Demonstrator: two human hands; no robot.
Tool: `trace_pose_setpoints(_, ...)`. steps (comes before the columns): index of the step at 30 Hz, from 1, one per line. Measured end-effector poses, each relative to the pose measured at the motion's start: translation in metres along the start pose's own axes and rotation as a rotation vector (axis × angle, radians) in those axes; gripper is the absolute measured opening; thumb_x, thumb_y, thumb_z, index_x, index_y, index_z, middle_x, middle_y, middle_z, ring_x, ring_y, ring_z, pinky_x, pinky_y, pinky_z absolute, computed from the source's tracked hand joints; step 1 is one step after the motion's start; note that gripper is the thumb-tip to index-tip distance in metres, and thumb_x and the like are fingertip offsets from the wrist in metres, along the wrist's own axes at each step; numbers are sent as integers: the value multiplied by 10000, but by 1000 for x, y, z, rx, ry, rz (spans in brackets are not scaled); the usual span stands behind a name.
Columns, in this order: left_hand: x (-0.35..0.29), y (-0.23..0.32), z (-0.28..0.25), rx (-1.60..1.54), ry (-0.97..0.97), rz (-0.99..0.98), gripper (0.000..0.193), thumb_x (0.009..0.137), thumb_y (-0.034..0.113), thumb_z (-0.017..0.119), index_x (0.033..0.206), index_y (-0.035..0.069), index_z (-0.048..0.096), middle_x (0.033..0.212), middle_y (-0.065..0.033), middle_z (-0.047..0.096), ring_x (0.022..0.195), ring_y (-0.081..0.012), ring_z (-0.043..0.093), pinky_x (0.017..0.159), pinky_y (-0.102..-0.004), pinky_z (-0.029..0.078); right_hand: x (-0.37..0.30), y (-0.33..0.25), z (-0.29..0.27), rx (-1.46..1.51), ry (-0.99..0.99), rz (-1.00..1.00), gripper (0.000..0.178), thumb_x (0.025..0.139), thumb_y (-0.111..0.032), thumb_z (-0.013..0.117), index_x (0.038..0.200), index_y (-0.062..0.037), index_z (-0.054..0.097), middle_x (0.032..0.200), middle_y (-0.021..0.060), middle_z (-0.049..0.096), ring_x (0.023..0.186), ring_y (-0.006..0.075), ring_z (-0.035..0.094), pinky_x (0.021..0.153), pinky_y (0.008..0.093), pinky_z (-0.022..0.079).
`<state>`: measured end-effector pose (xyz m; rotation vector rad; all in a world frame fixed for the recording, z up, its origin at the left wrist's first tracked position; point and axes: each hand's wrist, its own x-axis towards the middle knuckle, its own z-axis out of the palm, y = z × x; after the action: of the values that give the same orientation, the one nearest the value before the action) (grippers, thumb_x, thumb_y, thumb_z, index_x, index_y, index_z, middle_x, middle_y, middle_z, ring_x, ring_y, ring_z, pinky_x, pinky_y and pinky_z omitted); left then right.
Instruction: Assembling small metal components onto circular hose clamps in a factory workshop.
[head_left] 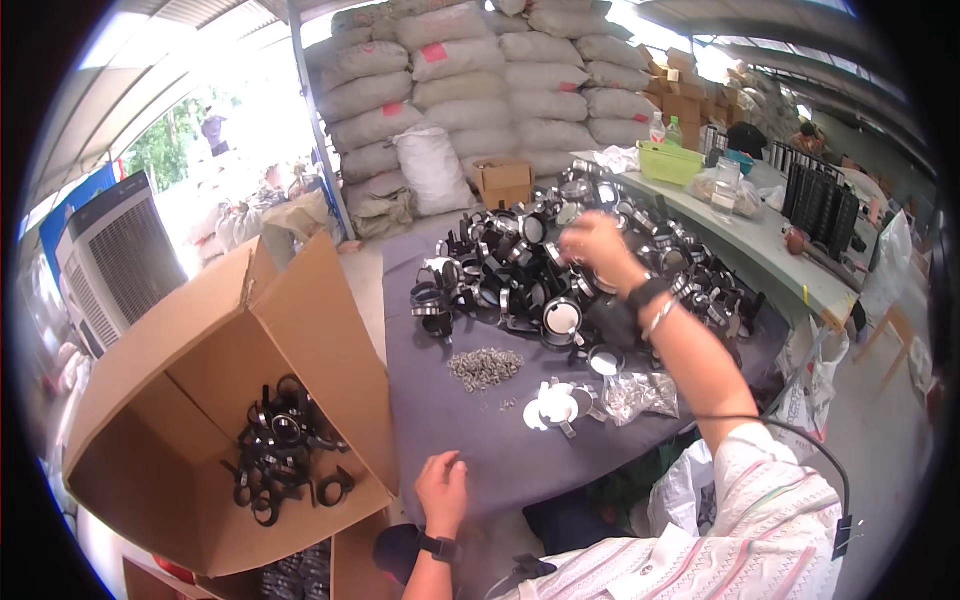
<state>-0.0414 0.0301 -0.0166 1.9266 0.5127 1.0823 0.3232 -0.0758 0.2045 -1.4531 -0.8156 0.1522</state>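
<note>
My right hand [597, 243] reaches over a large heap of black ring-shaped parts with handles and shiny metal bands [535, 228]. Motion blurs its fingers, so whether they grip a part is unclear. At the near edge of the grey-covered table [425, 390], my left hand [442, 488] hangs with its fingers loosely apart and nothing visible in them. Between the hands lie a small pile of tiny metal pieces [485, 369], several white round parts [557, 403] and a clear plastic bag of small metal pieces [640, 396].
An open cardboard box [330, 340] on my left holds more black ring parts [285, 450]. Behind it stands a grey air cooler [125, 255]. Stacked white sacks [455, 90] rise beyond the table. A side bench [745, 230] on the right carries a green basket [668, 162].
</note>
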Motion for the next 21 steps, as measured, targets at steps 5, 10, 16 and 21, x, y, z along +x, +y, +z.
trace_pose_setpoints(5, 2, 7, -2, -91, -23, -108, 128, 835, -2, 554, 936, -50, 616, 833, -71, 600, 726, -138, 628, 669, -256, 512, -136, 41, 80, 175, -295, 77, 100, 733, -30, 631, 760, 26, 553, 678, 87, 625, 605, 139, 629, 550, 261, 495)
trace_pose_setpoints(10, -9, 10, -21, -198, 1, -219, 176, 849, 63, 605, 1007, -9, 631, 839, -39, 647, 756, -109, 624, 666, -241, 494, -223, 51, 126, 123, -435, 174, 140, 741, -24, 608, 861, 4, 541, 612, 8, 526, 534, 80, 524, 481, 234, 421)
trace_pose_setpoints(16, -18, -14, -117, -259, 385, -292, 132, 866, 42, 567, 967, 17, 647, 758, 13, 610, 660, -64, 566, 583, -214, 452, -247, 83, 138, 157, -457, 353, 181, 836, -58, 598, 996, -24, 521, 671, -20, 497, 542, 40, 480, 474, 194, 401)
trace_pose_setpoints(21, -12, -59, -168, 295, 467, -465, 237, 793, 115, 640, 1009, 19, 621, 775, -131, 641, 670, -222, 629, 610, -318, 491, -254, 96, 139, 90, -445, 239, 101, 865, -97, 585, 924, -25, 545, 658, -36, 495, 522, 31, 468, 467, 190, 398)
